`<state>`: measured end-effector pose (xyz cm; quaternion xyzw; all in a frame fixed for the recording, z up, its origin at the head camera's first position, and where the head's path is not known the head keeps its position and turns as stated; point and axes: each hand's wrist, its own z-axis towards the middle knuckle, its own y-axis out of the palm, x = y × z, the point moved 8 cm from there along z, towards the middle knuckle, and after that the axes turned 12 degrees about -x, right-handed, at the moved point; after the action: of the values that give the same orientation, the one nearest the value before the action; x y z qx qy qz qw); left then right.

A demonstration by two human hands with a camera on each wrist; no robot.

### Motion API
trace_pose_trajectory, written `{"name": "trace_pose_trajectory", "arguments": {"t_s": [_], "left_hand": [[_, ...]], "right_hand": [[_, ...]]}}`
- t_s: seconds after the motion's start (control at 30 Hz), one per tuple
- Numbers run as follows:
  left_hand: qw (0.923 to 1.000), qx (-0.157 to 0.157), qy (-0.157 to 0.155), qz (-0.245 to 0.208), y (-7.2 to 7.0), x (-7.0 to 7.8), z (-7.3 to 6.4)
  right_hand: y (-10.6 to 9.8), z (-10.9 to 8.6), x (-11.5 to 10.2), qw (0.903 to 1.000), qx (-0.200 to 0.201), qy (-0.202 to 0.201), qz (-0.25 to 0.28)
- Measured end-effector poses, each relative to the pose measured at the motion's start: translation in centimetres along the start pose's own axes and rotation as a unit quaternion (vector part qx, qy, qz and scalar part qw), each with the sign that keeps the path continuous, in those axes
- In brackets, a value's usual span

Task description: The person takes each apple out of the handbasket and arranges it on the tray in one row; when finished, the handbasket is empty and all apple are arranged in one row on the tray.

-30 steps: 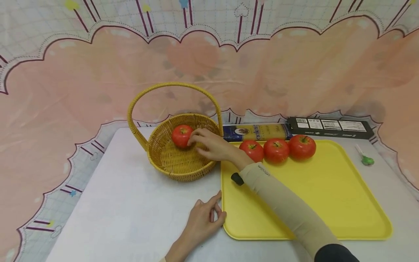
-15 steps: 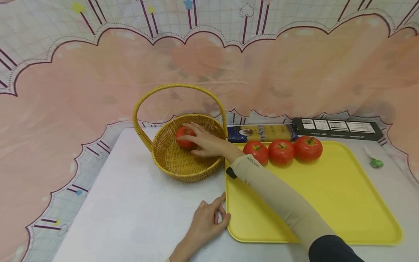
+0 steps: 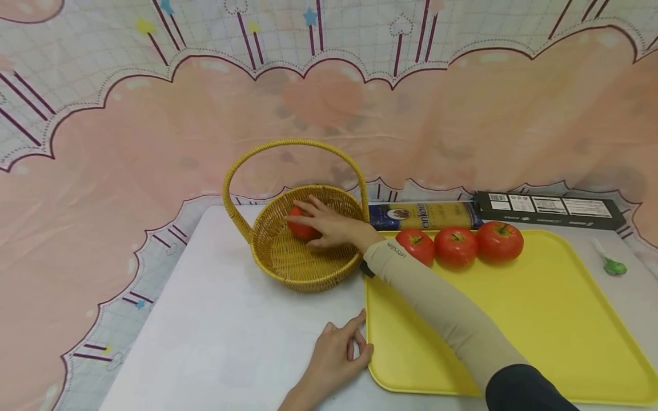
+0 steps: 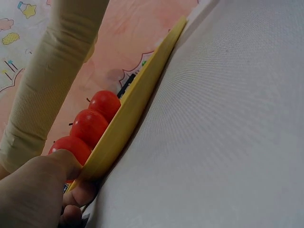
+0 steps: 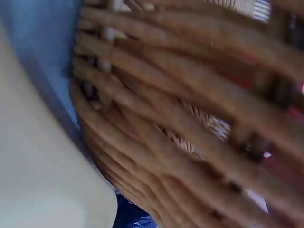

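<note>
In the head view my right hand (image 3: 336, 225) reaches into a yellow wicker basket (image 3: 280, 265), its spread fingers curved over a red tomato (image 3: 302, 229) that they partly cover. Close wicker strands of the basket (image 5: 180, 95) fill much of the right wrist view, with blurred red behind them. At the left edge of a yellow tray (image 3: 504, 319), my left hand (image 3: 336, 351) holds the rim between thumb and fingers. The left wrist view shows the left thumb (image 4: 66, 164) against the tray's rim, with curled fingers below. Three more tomatoes (image 3: 455, 247) line the tray's back edge.
Behind the tray lie a blue and gold packet (image 3: 426, 216) and a long black box (image 3: 547, 210) with white labels. A small green item with a pale stem (image 3: 613, 265) rests right of the tray. The basket's tall handle (image 3: 295, 142) arches above the right hand.
My right hand has shifted from the tomato's right side to over it, covering more of it. The left hand keeps its place at the tray. The whole head view has shifted.
</note>
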<state>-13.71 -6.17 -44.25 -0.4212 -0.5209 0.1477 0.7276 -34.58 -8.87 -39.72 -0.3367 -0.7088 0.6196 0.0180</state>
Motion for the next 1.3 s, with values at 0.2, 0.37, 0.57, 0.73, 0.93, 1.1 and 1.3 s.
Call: {"name": "trace_pose_trajectory", "arguments": {"t_s": [0.2,0.37,0.57,0.73,0.93,1.1,1.3], "left_hand": [[1.0,0.0,-0.002,0.003,0.0,0.2,0.0],[1.0,-0.002,-0.001,0.001,-0.1,0.3,0.0],[1.0,0.006,-0.002,0.005,-0.2,0.4,0.1],[0.9999,0.006,-0.008,0.008,-0.1,0.2,0.0],[0.9999,0.003,-0.011,0.006,0.0,0.1,0.0],[0.9999,0.001,-0.016,0.004,0.1,0.0,0.0],[0.9999,0.005,-0.013,0.009,0.0,0.0,0.0]], "right_hand": [[-0.4,-0.3,-0.5,0.9998,0.008,-0.015,0.013],[-0.5,-0.8,-0.6,0.9995,-0.004,-0.002,0.033],[0.0,-1.0,-0.2,0.9978,-0.021,0.012,0.061],[0.1,-1.5,-0.1,0.9977,-0.015,0.012,0.066],[0.0,-2.3,0.1,0.9975,-0.013,0.022,0.066],[0.2,-2.9,0.2,0.9971,-0.02,0.024,0.069],[-0.2,-3.5,-0.1,0.997,-0.001,0.012,0.076]]}}
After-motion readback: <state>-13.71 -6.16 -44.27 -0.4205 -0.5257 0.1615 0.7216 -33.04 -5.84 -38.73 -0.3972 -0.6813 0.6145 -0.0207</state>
